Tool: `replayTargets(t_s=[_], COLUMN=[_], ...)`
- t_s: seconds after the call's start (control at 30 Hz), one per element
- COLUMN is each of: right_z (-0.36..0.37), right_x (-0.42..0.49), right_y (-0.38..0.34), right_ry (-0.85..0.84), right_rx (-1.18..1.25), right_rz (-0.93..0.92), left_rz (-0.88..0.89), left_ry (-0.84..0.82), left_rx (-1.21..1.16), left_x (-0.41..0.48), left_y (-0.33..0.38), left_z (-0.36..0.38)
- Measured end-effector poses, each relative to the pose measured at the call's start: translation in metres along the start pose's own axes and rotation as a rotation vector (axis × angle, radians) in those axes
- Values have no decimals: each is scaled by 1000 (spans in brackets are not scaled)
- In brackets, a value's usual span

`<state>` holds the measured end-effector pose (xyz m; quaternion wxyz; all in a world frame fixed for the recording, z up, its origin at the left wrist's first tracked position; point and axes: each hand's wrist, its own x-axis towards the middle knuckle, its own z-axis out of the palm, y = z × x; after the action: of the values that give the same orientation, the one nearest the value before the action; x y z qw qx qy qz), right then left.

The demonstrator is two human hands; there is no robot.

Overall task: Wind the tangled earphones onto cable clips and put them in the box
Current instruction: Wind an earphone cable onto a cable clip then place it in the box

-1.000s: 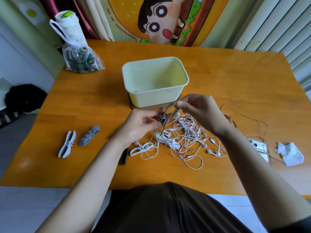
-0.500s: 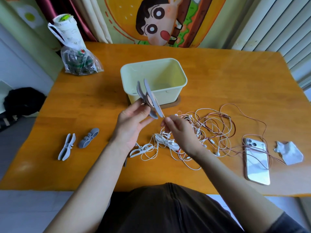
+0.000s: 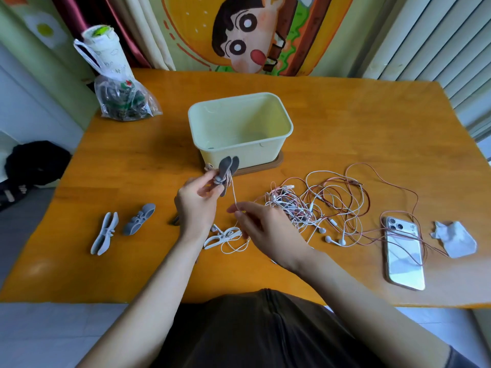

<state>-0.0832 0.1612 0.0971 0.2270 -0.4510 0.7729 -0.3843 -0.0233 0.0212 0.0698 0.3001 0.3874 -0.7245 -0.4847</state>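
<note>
The left hand [image 3: 198,200] pinches a dark grey cable clip [image 3: 228,170] between thumb and fingers and holds it upright above the table [image 3: 345,115], just in front of the box [image 3: 252,155]. The right hand [image 3: 263,224] pinches a pale pink cable [image 3: 233,195] that runs up to the waist of the clip. The tangled earphones [image 3: 313,205] lie on the table to the right of both hands.

Containers:
- The box is pale yellow and open-topped, and stands on a brown base [image 3: 268,166]. Its bare floor is visible.
- A clear plastic bag [image 3: 125,102] at the far left corner holds dark items that are too small to identify.

Two spare clips [image 3: 105,233] lie left of the hands. A white clip [image 3: 220,237] with cable on it lies between the wrists. One cable crosses a phone [image 3: 403,253].
</note>
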Motion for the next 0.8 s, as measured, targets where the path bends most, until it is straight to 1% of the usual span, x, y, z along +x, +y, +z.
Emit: replayTargets(t_s=[0.07,0.17,0.33,0.5,0.6,0.67,0.7,0.8], right_z=[-5,-18,-45,-57,-60,-63,-65,-69], right_x=[1,5,13,14,13,13,13,12], right_y=[-5,-6,-1,2,3,0,-2,-4], right_ry=[-3,24,131,154,185,242,278,352], right_rx=[-2,6,-35,-55,-7,46,77,142], right_rz=[-18,17,75,108,124,128,128,132], left_rz=[73,151,213,251,206,137,70,-243], left_ry=[-17,-51,-123,-283,-357,-383,-389,-356], left_rx=[87,180,225,266,270,262,221,-42], left_x=[-1,-3,-7,-11,-13,-14,-15,-16], left_y=[-4,-6,-9,-9,-7,-8,-10,-15], left_z=[-1,-4,-6,-1,-1,-1,-1,-2])
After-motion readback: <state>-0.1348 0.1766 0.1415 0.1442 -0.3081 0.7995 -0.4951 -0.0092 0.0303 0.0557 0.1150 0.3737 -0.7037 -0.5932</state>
